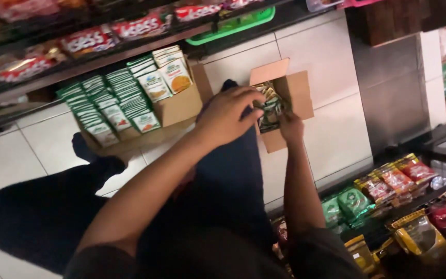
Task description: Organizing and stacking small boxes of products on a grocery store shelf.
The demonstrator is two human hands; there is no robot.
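A small open cardboard box (296,89) sits on the white tiled floor, filled with dark green and gold sachets (270,106). My left hand (226,114) reaches over the box's near edge, fingers curled on the sachets at its left side. My right hand (290,127) is at the box's lower right, fingers closed on the sachets there. Both forearms stretch forward over my dark-trousered legs.
A larger open carton (181,106) of green-and-white packets (122,98) stands on the floor to the left. A shelf with red packets (86,40) and a green tray (233,23) runs along the top. Wire racks of red, green and yellow packets (388,191) are at lower right.
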